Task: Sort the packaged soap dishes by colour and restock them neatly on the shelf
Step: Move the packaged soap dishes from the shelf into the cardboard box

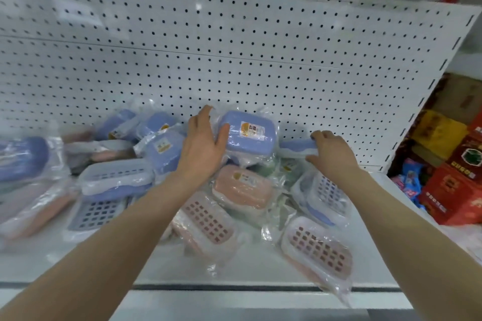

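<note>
A white pegboard (260, 47) backs the white shelf (234, 271) of jumbled, bagged soap dishes; the left hand (202, 148) grips a blue soap dish (250, 135) at the pile's 12 o'clock, thumb on its face, fingers (203, 117) curled behind; the right hand (332, 155) pinches a second blue dish (294, 147) at 2 o'clock; best, I judge, to lift both clear and carry them toward the blue cluster (156, 143) at 9 o'clock, leaving the pink dishes (242, 187) at 6 o'clock for their own row.

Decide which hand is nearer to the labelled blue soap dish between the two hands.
Left. The left hand grips that labelled blue soap dish by its left edge; the right hand is off to its right, gripping another blue dish.
</note>
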The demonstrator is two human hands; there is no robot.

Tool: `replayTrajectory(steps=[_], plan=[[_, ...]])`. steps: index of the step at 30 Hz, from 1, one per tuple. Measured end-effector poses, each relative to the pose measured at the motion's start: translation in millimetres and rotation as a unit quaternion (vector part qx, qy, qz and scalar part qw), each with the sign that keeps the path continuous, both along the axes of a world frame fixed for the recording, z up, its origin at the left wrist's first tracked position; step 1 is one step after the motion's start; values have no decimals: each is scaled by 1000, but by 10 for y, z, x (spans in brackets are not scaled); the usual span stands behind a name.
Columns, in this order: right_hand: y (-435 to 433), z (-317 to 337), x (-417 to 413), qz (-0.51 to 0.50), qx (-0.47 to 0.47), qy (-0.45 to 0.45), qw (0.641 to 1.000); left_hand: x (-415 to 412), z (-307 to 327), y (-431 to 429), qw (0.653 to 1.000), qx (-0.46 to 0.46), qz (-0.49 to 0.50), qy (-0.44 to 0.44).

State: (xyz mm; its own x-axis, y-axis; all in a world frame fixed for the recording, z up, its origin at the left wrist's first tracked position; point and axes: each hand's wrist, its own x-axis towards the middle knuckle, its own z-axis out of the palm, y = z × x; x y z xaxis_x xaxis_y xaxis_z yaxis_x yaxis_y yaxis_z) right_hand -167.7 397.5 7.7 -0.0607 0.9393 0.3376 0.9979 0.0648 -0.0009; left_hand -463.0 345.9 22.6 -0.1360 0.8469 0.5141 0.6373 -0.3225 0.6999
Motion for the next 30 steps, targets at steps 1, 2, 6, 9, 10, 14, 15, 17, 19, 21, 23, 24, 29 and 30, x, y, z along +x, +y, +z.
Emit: replayTrajectory(steps=[1, 2, 6, 9, 10, 14, 15, 17, 19, 21, 23, 24, 29, 30], plan=[[-5, 20, -12, 2, 31, -15, 999, 12, -8, -3, 1000, -7, 7, -13], [-23, 40, -19, 11, 66, -33, 997, 30, 1, -10, 1000, -13, 14, -24], [-212, 119, -74, 27, 194, -87, 977, 50, 1, 24, 985, 78, 34, 152], [-387, 103, -184, 2, 126, -2, 992, 102, -5, 61, 944, 98, -5, 315], [-436, 73, -218, -1, 70, 43, 997, 131, -12, 59, 936, 83, -22, 340], [-512, 3, -269, 31, -58, 199, 978, 144, -130, 77, 895, 59, -42, 441], [-502, 13, -273, 31, -69, 211, 974, 138, -144, 70, 895, 56, -46, 441], [-461, 28, -288, 32, -87, 208, 974, 137, -140, 48, 904, 59, -52, 421], [-422, 32, -312, 34, -98, 197, 975, 154, -133, 7, 912, 63, -48, 402], [-386, 42, -306, 34, -90, 205, 974, 170, -115, -31, 923, 71, -31, 376], [-350, 64, -268, 23, -58, 216, 974, 180, -86, -82, 935, 85, -7, 343], [-331, 82, -248, 21, -33, 216, 976, 178, -71, -110, 939, 99, 6, 329], [-382, 222, -238, 62, 103, 210, 970, 126, 23, -292, 941, 163, 57, 290], [-423, 253, -261, 69, 119, 208, 968, 112, 39, -347, 941, 167, 64, 287]])
